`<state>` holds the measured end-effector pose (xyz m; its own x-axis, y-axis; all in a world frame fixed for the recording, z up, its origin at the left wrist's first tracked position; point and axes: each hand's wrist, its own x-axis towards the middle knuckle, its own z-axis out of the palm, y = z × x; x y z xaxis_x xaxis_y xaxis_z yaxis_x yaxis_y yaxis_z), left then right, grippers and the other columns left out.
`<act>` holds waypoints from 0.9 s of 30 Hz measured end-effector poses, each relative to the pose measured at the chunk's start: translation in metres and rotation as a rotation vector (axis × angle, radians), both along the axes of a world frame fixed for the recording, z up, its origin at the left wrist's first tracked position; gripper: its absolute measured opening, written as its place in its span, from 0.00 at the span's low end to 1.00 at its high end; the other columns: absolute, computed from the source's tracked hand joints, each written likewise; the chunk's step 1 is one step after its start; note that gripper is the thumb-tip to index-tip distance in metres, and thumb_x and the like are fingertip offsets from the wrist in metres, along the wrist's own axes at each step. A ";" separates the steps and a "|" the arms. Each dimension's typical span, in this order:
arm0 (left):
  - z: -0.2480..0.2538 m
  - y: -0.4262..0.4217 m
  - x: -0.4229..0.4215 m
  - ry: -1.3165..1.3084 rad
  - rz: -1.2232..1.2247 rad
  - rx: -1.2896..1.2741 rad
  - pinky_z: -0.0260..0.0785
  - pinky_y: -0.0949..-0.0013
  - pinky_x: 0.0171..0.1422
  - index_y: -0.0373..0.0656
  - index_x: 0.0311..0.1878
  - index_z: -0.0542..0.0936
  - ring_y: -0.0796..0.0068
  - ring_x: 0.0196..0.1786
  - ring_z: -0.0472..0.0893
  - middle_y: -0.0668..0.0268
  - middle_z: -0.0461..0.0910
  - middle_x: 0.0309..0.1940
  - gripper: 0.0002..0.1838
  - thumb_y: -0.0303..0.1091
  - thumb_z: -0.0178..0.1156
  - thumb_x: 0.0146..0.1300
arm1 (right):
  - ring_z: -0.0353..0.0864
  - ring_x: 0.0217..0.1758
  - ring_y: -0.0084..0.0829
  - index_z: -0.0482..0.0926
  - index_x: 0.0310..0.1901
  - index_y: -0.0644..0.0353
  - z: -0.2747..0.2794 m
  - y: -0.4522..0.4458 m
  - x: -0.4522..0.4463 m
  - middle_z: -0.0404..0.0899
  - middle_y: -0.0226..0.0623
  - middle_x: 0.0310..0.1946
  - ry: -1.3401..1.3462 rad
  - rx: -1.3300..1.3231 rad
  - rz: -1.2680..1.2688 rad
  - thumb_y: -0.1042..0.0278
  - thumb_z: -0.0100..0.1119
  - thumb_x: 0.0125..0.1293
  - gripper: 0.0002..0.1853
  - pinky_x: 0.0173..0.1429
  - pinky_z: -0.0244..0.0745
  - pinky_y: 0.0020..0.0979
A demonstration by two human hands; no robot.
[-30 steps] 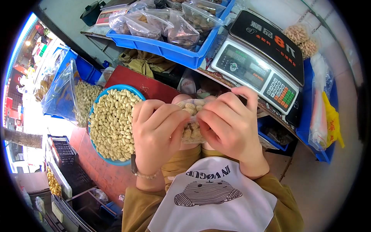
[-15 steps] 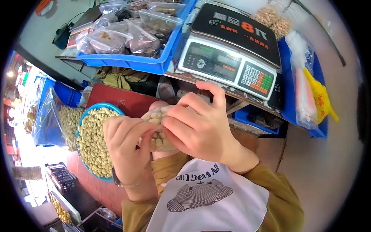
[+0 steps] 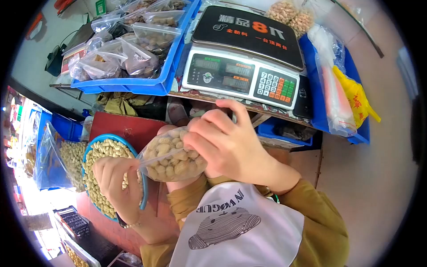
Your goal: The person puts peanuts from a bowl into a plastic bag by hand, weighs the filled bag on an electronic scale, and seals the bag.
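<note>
A clear plastic bag of unshelled peanuts (image 3: 173, 161) is held up in front of my apron, tilted toward the left. My right hand (image 3: 229, 144) grips its right end, index finger raised. My left hand (image 3: 116, 184) is closed in a pinch at the left edge of the bag; its fingertips are partly hidden. Behind and below the left hand stands a round blue basin (image 3: 143, 196), filled with unshelled peanuts (image 3: 102, 200).
A white digital scale (image 3: 222, 66) with a black plate sits on the table ahead. Beside it is a blue tray (image 3: 124, 85) of zip bags. Another blue bin (image 3: 318, 107) holds plastic bags at the right. A dark crate (image 3: 73, 222) stands lower left.
My left hand has moved left and down, away from my right hand. The bag is now stretched out between them, showing more of its peanuts. The view has shifted slightly.
</note>
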<state>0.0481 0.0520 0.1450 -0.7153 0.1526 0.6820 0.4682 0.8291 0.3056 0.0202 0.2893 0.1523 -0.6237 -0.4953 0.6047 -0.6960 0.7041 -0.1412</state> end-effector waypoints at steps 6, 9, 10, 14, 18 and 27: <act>0.001 -0.007 -0.005 0.001 -0.016 -0.005 0.64 0.61 0.48 0.38 0.29 0.78 0.59 0.38 0.74 0.63 0.76 0.28 0.07 0.19 0.62 0.44 | 0.73 0.44 0.30 0.79 0.33 0.52 -0.003 0.012 -0.004 0.75 0.26 0.35 0.061 0.015 -0.040 0.70 0.65 0.49 0.08 0.62 0.65 0.43; -0.002 -0.009 -0.006 0.019 0.000 -0.015 0.64 0.62 0.48 0.38 0.29 0.78 0.60 0.37 0.74 0.63 0.77 0.28 0.07 0.19 0.62 0.44 | 0.74 0.44 0.31 0.78 0.32 0.52 -0.001 0.020 -0.004 0.75 0.27 0.34 0.035 0.011 -0.066 0.73 0.67 0.49 0.09 0.62 0.66 0.45; -0.002 -0.009 -0.007 0.026 -0.003 -0.011 0.64 0.62 0.48 0.39 0.29 0.79 0.60 0.38 0.74 0.63 0.77 0.28 0.08 0.18 0.62 0.44 | 0.74 0.44 0.32 0.78 0.32 0.52 0.001 0.023 -0.005 0.75 0.27 0.34 0.020 0.015 -0.068 0.74 0.67 0.48 0.09 0.62 0.67 0.45; -0.002 -0.009 -0.007 0.034 0.048 0.017 0.65 0.62 0.48 0.43 0.30 0.82 0.62 0.38 0.75 0.67 0.78 0.28 0.09 0.21 0.66 0.43 | 0.73 0.42 0.40 0.76 0.33 0.57 0.005 0.034 -0.008 0.74 0.33 0.33 -0.064 -0.087 0.008 0.78 0.66 0.49 0.10 0.55 0.70 0.43; -0.001 -0.003 -0.005 0.026 0.046 0.021 0.66 0.62 0.49 0.43 0.33 0.83 0.62 0.39 0.76 0.66 0.79 0.29 0.12 0.19 0.65 0.43 | 0.73 0.41 0.43 0.75 0.33 0.59 0.004 0.037 -0.012 0.74 0.38 0.35 -0.219 -0.236 0.052 0.80 0.65 0.51 0.09 0.48 0.70 0.38; 0.009 0.023 -0.004 -0.126 -0.169 0.167 0.69 0.63 0.51 0.43 0.43 0.84 0.67 0.38 0.78 0.70 0.82 0.32 0.20 0.19 0.65 0.42 | 0.76 0.38 0.36 0.79 0.31 0.59 0.000 -0.027 -0.003 0.76 0.32 0.35 0.010 -0.205 0.101 0.68 0.69 0.45 0.12 0.44 0.72 0.36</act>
<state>0.0437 0.0746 0.1542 -0.7699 0.1696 0.6153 0.5454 0.6754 0.4963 0.0177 0.2622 0.1524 -0.5706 -0.4205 0.7054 -0.7633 0.5883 -0.2668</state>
